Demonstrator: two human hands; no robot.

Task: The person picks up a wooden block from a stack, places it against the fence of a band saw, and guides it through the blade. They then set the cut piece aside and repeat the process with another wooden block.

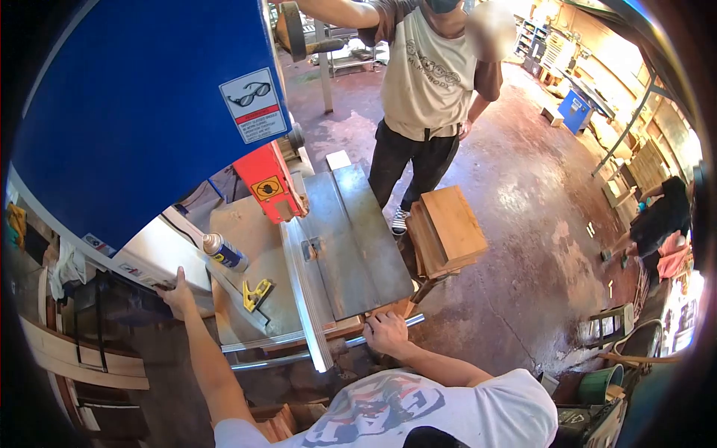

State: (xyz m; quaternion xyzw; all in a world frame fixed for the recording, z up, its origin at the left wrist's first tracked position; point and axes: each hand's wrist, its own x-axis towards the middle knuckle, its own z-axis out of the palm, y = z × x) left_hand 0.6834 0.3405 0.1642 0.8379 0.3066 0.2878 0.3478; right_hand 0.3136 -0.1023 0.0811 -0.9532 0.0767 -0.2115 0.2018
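Observation:
A large band saw with a blue upper cover (149,127) leans across the left of the head view. My left hand (179,296) touches the lower edge of its white frame (160,250), thumb stretched apart from the fingers; their tips are partly hidden. My right hand (387,333) has its fingers bent over the front edge of the grey metal saw table (366,250). Between the hands, a metal fence (302,299) runs along the table beside the red blade guard (270,183). A yellow combination square (256,295) and a spray can (225,252) lie left of the fence.
A person (429,82) stands behind the saw, one arm raised to its upper part. Stacked wooden boards (450,228) stand right of the table. Another person (661,216) bends down at far right. A green bucket (600,384) stands at lower right.

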